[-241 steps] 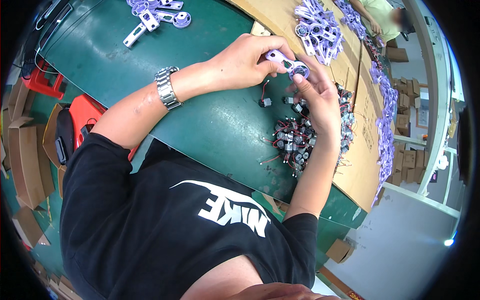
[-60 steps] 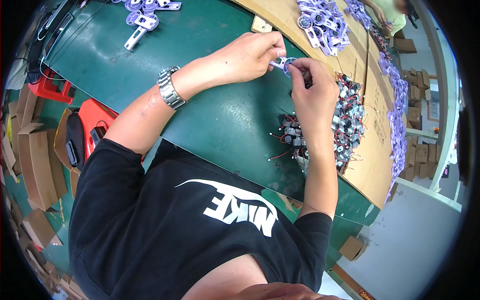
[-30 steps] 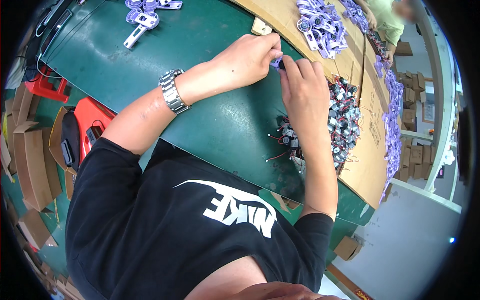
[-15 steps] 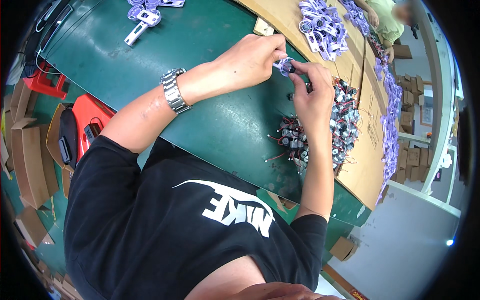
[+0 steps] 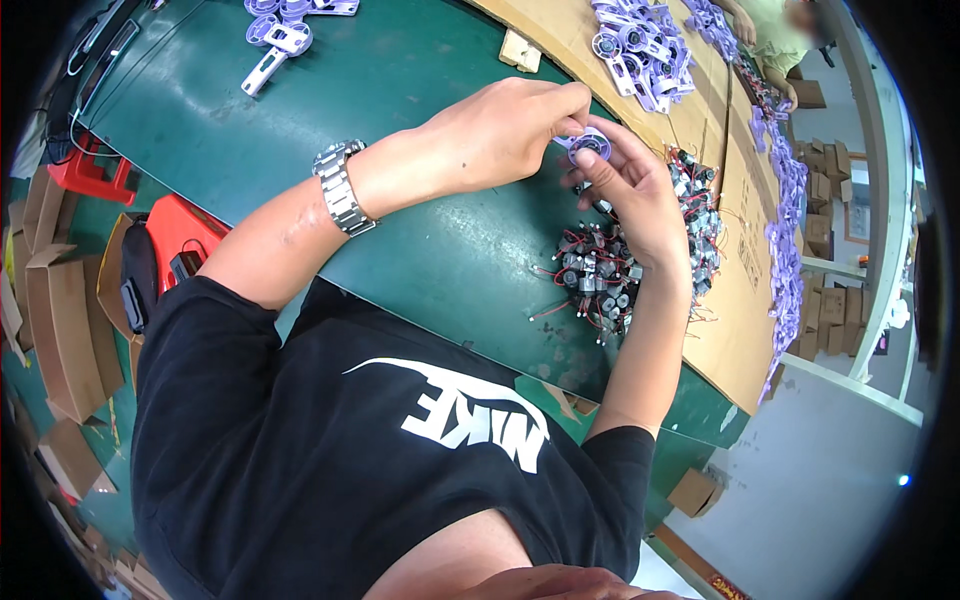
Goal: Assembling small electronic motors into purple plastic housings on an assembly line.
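- Holding one purple-and-white part (image 5: 588,146) jointly: left hand and right hand, above the far right portion of the table.
- Left hand (image 5: 512,130), one: fingers and thumb pinched closed on the part's narrow end, which they mostly cover.
- Right hand (image 5: 645,200), one: thumb and fingers curled about the part's round end, gripping it.
- Wristwatch (image 5: 343,187), metal band, one: worn on the left wrist.
- Table (image 5: 430,240), green top: beneath both hands.
- Heap of small motors (image 5: 597,275), grey and black, red wires: on the right of the table, partly behind the right forearm.
- Cluster of purple-and-white parts (image 5: 280,38): far left of the table.
- Cardboard sheet (image 5: 735,300), brown: along the right side.
- Pile of purple parts (image 5: 645,55): on the sheet, far right.
- Small block (image 5: 520,50), pale: at the sheet's far left edge.
- Co-worker (image 5: 780,35), pale green top: far right.
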Demonstrator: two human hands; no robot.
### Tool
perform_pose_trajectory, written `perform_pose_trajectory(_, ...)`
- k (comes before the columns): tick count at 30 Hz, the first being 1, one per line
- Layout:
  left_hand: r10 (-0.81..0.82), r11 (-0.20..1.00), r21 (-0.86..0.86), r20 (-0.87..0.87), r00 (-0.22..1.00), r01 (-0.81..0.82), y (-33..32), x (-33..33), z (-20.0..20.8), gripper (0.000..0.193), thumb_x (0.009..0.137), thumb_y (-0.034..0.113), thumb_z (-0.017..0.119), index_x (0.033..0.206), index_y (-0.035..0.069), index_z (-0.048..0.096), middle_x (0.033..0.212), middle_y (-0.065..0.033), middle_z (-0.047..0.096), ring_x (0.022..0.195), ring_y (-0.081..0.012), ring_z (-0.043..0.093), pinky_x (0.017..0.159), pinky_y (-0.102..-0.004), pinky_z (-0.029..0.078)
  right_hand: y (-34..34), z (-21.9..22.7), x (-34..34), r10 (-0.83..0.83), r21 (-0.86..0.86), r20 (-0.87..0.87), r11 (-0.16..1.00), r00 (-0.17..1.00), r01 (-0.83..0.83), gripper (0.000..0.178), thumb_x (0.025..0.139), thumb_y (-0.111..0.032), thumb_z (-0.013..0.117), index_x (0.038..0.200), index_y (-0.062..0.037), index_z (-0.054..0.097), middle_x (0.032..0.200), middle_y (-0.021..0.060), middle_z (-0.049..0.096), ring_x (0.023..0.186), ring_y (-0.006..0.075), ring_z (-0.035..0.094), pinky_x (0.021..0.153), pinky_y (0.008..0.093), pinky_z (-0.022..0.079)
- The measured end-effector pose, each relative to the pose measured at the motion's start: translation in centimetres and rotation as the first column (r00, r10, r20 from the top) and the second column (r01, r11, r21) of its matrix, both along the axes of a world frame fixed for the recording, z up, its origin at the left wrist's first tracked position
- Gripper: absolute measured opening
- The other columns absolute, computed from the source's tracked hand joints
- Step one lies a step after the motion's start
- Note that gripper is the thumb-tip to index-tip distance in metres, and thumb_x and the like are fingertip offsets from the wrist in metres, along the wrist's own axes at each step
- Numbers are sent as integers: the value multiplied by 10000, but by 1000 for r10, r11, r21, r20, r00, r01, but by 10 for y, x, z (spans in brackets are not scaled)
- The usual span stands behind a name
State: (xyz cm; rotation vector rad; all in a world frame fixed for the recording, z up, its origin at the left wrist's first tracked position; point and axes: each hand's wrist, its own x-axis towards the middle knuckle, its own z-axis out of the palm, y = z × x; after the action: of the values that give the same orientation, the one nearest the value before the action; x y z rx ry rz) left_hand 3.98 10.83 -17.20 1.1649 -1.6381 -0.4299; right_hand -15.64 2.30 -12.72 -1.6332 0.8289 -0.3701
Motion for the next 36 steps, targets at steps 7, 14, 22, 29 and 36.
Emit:
perform_pose_trajectory(7, -12, 997, 77, 29, 1000, 10, 4, -5, 2, 76, 985, -8, 588, 1050, 9, 555, 916, -219, 657, 883, -424, 648, 721, -445, 505, -11, -22, -5, -27, 1, -37, 1000, 999, 27, 324, 997, -85, 705, 1308, 0, 668, 926, 78, 746, 723, 128, 676, 636, 253, 546)
perform_pose_trajectory(14, 37, 995, 91, -88, 995, -29, -3, -3, -5, 40, 1008, 27, 580, 1029, -4, 565, 839, -211, 661, 789, -403, 664, 686, -430, 515, 3, -13, 2, 15, -83, 11, 996, 1000, -14, 247, 1031, -131, 660, 1245, -9, 639, 863, 53, 731, 716, 135, 673, 635, 283, 556)
perform_pose_trajectory(22, 35, 999, 29, -63, 997, -34, -1, -3, -3, 52, 1021, 43, 576, 1032, -8, 574, 815, -204, 664, 766, -378, 677, 676, -426, 519, 8, -11, 8, -89, -439, -225, 898, 970, -19, 334, 1036, -234, 639, 1281, -7, 619, 872, 118, 716, 715, 158, 670, 645, 308, 546)
perform_pose_trajectory(29, 168, 984, 40, 96, 981, -173, 2, 18, 6, 235, 1034, 213, 611, 1066, -17, 574, 956, -223, 656, 913, -406, 657, 784, -473, 519, -18, 1, 7, -72, 63, -12, 995, 997, 73, 309, 1024, -334, 704, 1192, -76, 732, 771, -42, 612, 599, 48, 502, 515, 216, 360)
perform_pose_trajectory(36, 463, 575, 149, 751, 470, -805, 86, 136, 13, 440, 912, 346, 752, 1111, -20, 608, 1048, -246, 678, 980, -435, 654, 809, -517, 520, -58, 29, 2, -248, -56, 187, 963, 951, 262, 627, 1052, -213, 643, 1533, 76, 365, 1245, 193, 715, 1029, 197, 701, 816, 309, 566)
